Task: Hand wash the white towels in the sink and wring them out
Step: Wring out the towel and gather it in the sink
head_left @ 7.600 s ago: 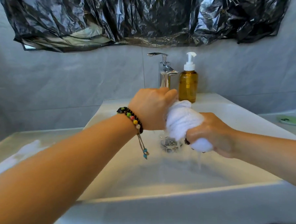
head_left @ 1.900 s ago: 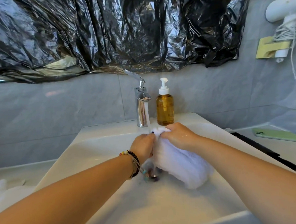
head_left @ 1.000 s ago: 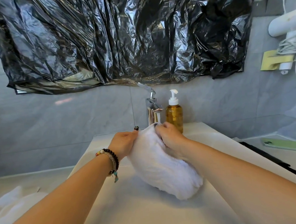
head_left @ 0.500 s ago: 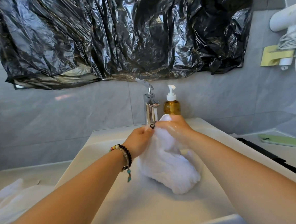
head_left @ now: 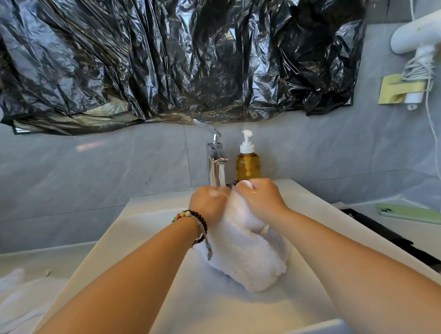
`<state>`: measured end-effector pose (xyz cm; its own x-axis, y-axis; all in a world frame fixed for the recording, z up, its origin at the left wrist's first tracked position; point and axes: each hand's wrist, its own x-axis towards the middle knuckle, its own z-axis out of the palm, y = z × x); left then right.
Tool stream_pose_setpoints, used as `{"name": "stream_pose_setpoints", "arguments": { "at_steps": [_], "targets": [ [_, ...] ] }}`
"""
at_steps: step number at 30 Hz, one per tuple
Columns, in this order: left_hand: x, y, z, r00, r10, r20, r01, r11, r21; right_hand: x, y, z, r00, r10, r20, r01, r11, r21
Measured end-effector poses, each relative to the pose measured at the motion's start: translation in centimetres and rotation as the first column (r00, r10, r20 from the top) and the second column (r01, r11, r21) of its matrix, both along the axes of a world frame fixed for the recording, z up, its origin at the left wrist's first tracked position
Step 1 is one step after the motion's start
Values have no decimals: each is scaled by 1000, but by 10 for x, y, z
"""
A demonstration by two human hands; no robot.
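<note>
White sink (head_left: pixel 152 252); towel (head_left: pixel 247 260) bunched lengthwise toward faucet (head_left: pixel 215 164), left hand (head_left: pixel 209 202) and right hand (head_left: pixel 260 197) both gripping its far end.

The setting was a bathroom: a white sink (head_left: pixel 150 221) with a chrome faucet (head_left: pixel 215 162) and soap pump bottle (head_left: pixel 248 163) at its rear edge, grey tiled walls (head_left: pixel 87 179), and a wall-mounted hair dryer (head_left: pixel 419 33).

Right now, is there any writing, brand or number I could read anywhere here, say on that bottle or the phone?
None can be read.
Amber pump bottle: no label shows on the side facing the camera.
Green phone: its back shows no legible mark.
Tap, black plastic sheet, white towel: no text.
</note>
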<state>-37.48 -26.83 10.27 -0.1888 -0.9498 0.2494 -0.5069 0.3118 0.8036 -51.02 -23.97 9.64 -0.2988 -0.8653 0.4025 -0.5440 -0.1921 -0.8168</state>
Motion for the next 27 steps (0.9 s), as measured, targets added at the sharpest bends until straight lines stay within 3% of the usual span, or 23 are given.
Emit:
{"name": "stream_pose_setpoints", "arguments": {
  "at_steps": [4, 8, 12, 14, 17, 19, 22, 24, 27],
  "targets": [
    [31, -6, -8, 969, -144, -201, 154, 987, 38, -7, 5, 0, 919, 254, 303, -268, 963, 6],
    [47, -13, -6, 977, -99, -187, 109, 993, 45, 2, 12, 1, 893, 386, 233, -393, 920, -18],
    [49, -18, 6, 985, -28, -169, 20, 999, -48, 21, 4, -2, 967, 249, -53, -251, 968, -23],
    [55, -18, 12, 977, 3, -212, -14, 999, -51, 25, 4, 1, 967, 254, 0, -253, 967, -24],
    [60, -19, 17, 948, 39, -317, -56, 998, -43, 29, 6, 4, 915, 353, 198, -374, 924, 82],
    [65, -20, 21, 915, 85, -394, -103, 994, -25, 31, 7, 1, 879, 429, 209, -461, 876, 141],
    [79, -26, 23, 862, 158, -482, -181, 984, -1, 30, 6, 2, 912, 404, -70, -388, 905, 172],
    [85, -27, 24, 855, 171, -490, -192, 981, 8, 28, 2, 6, 926, 263, -272, -236, 963, 128],
    [86, -30, 28, 846, 161, -508, -179, 984, 13, 26, 1, 14, 897, 59, -437, -34, 997, 64]
  ]
}}
